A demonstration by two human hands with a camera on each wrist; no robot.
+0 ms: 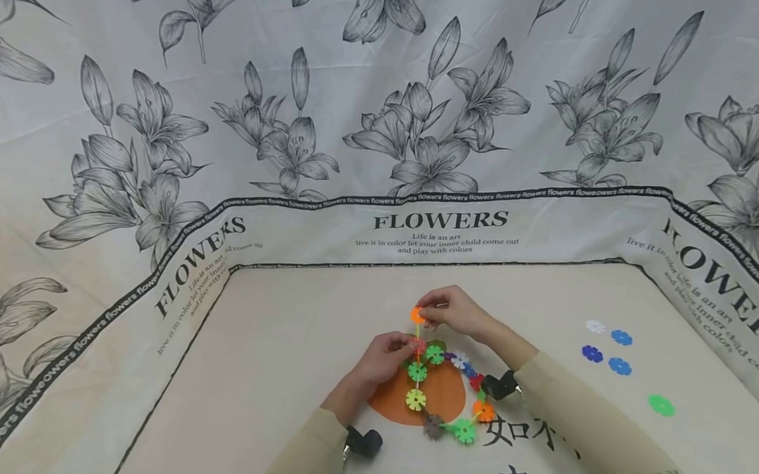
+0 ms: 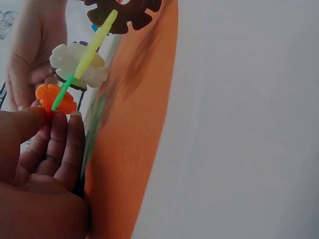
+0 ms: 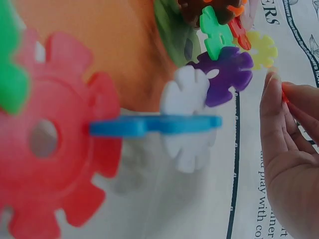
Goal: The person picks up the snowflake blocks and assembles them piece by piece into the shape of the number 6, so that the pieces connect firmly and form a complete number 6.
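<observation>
A looped chain of slotted, flower-shaped plastic discs hangs from my hands and lies on the table. My left hand (image 1: 381, 358) pinches a red disc (image 1: 419, 345) between thumb and fingertips, at the chain's upper left. Higher up, my right hand (image 1: 455, 311) pinches the edge of an orange disc (image 1: 416, 315), with a thin edge-on disc between it and the red one. Below the left fingers are a green disc (image 1: 417, 371) and a yellow disc (image 1: 415, 399). In the right wrist view, a large red disc (image 3: 30, 164), a blue disc (image 3: 154, 124) and a purple disc (image 3: 229, 74) show close up.
Loose discs lie on the right: a white disc (image 1: 595, 326), several blue ones and a green disc (image 1: 662, 405). Under the chain the cloth carries a printed orange shape (image 1: 446, 397). Floral fabric walls (image 1: 430, 228) rise at the back and sides.
</observation>
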